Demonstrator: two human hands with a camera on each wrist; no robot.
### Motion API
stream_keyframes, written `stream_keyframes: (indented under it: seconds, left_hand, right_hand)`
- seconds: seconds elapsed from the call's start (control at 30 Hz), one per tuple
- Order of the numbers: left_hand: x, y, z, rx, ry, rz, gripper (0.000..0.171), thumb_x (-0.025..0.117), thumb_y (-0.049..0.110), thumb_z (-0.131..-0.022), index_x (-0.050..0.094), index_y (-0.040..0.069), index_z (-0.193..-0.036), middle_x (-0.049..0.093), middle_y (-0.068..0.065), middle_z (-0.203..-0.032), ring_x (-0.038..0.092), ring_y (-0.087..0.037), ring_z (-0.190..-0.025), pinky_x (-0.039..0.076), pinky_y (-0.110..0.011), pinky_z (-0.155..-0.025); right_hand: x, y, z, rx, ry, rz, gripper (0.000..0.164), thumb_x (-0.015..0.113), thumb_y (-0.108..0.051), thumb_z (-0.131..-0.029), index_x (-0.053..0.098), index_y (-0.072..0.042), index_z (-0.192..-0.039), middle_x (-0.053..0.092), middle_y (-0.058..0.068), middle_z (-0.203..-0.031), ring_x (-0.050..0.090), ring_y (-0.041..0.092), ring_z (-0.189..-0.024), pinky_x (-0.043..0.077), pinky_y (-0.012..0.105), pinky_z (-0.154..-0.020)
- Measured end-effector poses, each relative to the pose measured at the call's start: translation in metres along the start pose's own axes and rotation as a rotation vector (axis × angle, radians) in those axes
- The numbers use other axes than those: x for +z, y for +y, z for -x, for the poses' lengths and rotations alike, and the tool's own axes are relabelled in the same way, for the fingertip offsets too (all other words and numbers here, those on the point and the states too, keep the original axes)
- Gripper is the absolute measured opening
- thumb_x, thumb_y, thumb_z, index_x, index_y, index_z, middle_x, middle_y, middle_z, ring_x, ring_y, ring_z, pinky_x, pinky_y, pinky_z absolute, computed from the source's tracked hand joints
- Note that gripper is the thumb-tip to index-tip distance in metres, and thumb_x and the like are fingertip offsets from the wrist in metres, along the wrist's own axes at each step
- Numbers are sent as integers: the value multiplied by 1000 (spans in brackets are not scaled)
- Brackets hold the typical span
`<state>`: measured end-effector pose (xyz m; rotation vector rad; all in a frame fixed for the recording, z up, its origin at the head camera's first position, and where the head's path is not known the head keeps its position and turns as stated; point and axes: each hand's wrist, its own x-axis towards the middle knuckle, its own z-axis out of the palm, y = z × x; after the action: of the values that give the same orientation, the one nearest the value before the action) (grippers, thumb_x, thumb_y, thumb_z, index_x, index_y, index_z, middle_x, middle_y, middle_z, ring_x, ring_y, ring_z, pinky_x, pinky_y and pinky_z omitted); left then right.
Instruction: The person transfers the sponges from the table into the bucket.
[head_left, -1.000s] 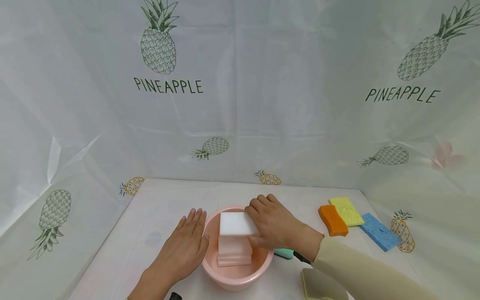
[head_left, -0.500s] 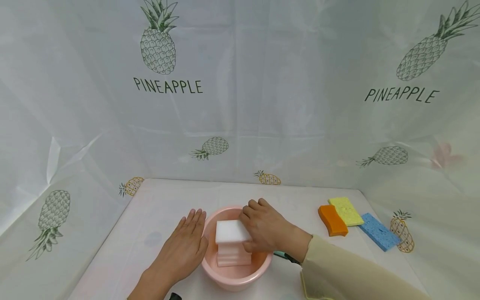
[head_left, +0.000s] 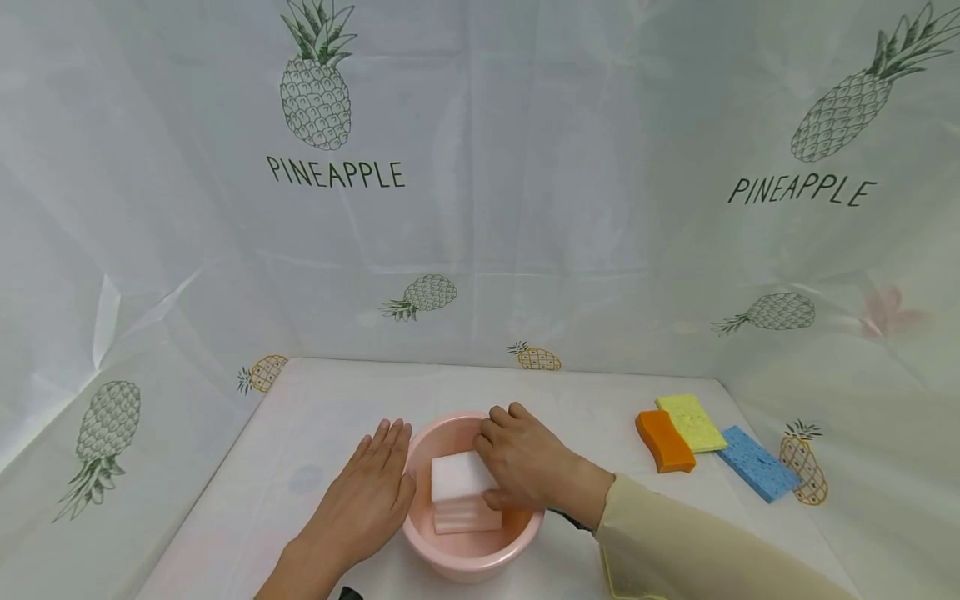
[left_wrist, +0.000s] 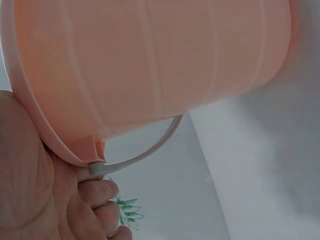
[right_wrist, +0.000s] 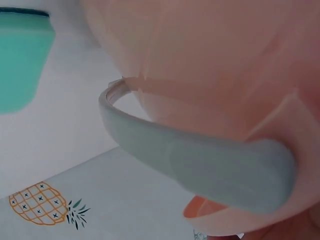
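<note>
A pale pink bucket with a grey handle stands in the middle of the table. Inside it is a white sponge block, gripped at its right side by my right hand. Below the white top, the block's front looks layered and pink-tinted; I cannot tell whether it is one piece or a stack. My left hand rests with straight fingers against the bucket's left side. The left wrist view shows that palm at the rim, near the handle's end. The right hand's grip is hidden in the right wrist view.
Right of the bucket lie an orange sponge, a yellow sponge and a blue sponge. A green sponge lies close by. A yellow-edged piece shows partly under the right sleeve. Pineapple-printed sheeting surrounds the table.
My right hand has moved down and slightly left, lowering the white top of the sponge block deeper into the bucket. Its visible front has become shorter. The left hand stays in place.
</note>
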<state>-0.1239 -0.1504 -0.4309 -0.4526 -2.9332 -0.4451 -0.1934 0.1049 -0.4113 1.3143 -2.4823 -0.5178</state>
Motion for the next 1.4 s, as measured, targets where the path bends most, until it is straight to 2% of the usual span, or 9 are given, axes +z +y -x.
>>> stream_keyframes:
  seconds: [0.27,0.53,0.73,1.07,1.23,1.4]
  left_hand:
    - [1,-1,0,-1,3,13,60,48,31,-111,39,-5,-160,38,-21,-167,30,-37,-159,27,-56,-130]
    - [1,0,0,-1,9,18,60,48,30,-111,39,-5,-160,38,-20,-167,29,-36,-160,28,-55,-130]
    - [1,0,0,-5,-3,28,60,47,30,-112,39,-4,-160,38,-21,-167,29,-35,-160,27,-55,-130]
    - [1,-1,0,-2,8,28,60,47,30,-111,39,-4,-160,38,-21,-167,29,-36,-160,27,-55,-130]
    - [2,-1,0,-4,7,29,60,48,29,-111,39,-5,-160,39,-21,-167,30,-37,-159,27,-55,-130]
    - [1,0,0,-8,-4,30,60,47,30,-111,39,-4,-160,38,-20,-167,29,-36,-160,27,-54,-130]
  right_hand:
    - [2,1,2,-4,69,10,49,68,-65,-88,65,-17,-99,61,-4,-95,47,18,-90,37,31,-77]
    - [6,16,14,41,280,-86,28,74,-43,-94,67,-16,-100,65,-3,-97,53,18,-91,43,31,-77]
    - [11,39,34,138,389,-141,29,76,-38,-94,71,-13,-108,68,0,-102,56,20,-96,45,34,-80]
    - [32,77,80,306,420,-141,34,74,-33,-90,70,-5,-111,69,8,-106,58,28,-97,49,41,-79]
    - [46,82,109,341,348,-144,37,77,-31,-88,70,-4,-113,69,9,-109,59,29,-101,50,43,-81]
    - [58,79,141,324,266,-146,43,83,-32,-85,69,-5,-116,68,7,-112,60,28,-103,51,46,-85]
